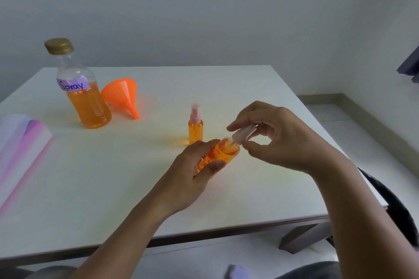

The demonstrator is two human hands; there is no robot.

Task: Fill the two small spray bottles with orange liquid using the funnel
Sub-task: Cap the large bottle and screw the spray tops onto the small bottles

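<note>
My left hand (192, 172) grips a small spray bottle (223, 150) full of orange liquid, tilted to the upper right above the white table (113, 176). The fingers of my right hand (278, 136) pinch its pink spray cap (243, 133) at the bottle's neck. A second small spray bottle (195, 128), filled with orange liquid and capped in pink, stands upright just behind my hands. Lying on its side at the back left is the orange funnel (122, 95). Next to it stands a large bottle (84, 95) labelled "Spray", half full of orange liquid, gold cap on.
A stack of pink and white paper (20, 149) lies at the table's left edge. The table's right edge runs close to my right forearm, with a dark chair (394, 201) beyond it. A wall stands behind the table.
</note>
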